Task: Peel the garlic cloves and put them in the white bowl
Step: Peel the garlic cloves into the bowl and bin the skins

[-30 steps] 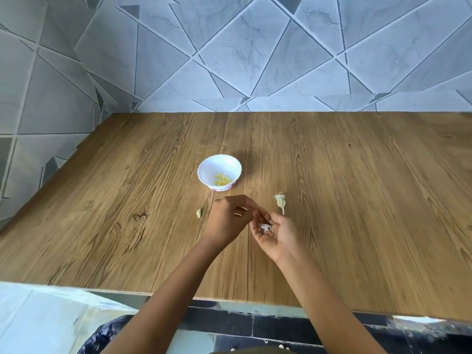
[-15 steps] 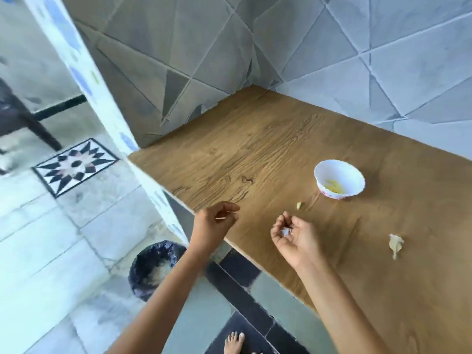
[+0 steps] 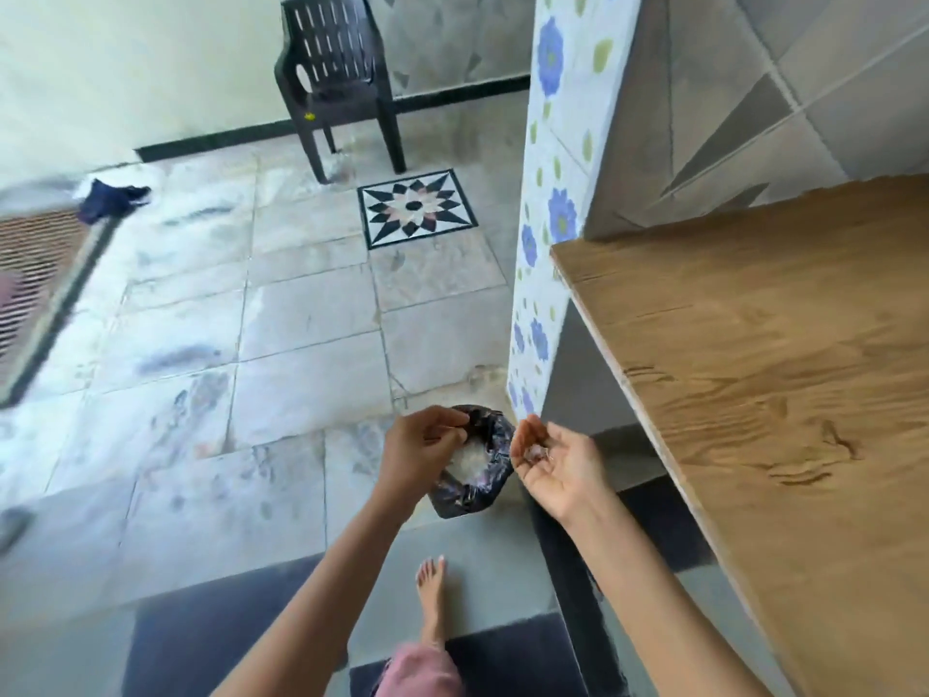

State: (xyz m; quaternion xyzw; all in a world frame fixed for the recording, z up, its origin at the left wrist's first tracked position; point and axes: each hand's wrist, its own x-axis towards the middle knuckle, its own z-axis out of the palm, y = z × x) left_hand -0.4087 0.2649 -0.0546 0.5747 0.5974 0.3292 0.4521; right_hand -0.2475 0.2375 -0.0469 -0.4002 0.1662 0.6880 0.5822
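My left hand [image 3: 422, 447] hovers over a small bin lined with a black bag [image 3: 470, 487] on the floor, its fingertips pinched together on a scrap of garlic peel that is barely visible. My right hand [image 3: 555, 467] is beside it at the bin's right rim, palm up and cupped. Its fingers are half curled round whitish garlic peel scraps [image 3: 536, 451]. Pale peel lies inside the bin. The white bowl and the garlic cloves are out of view.
The wooden counter [image 3: 764, 374] runs along the right, its edge just right of my right hand. A flowered tile pillar [image 3: 548, 233] stands behind the bin. My bare foot [image 3: 433, 596] is on the floor below the hands. A dark plastic chair [image 3: 337, 78] stands far back.
My view has swung left from the counter to the floor. Both hands have left the counter and now hang over the bin; bowl and cloves have dropped out of sight.
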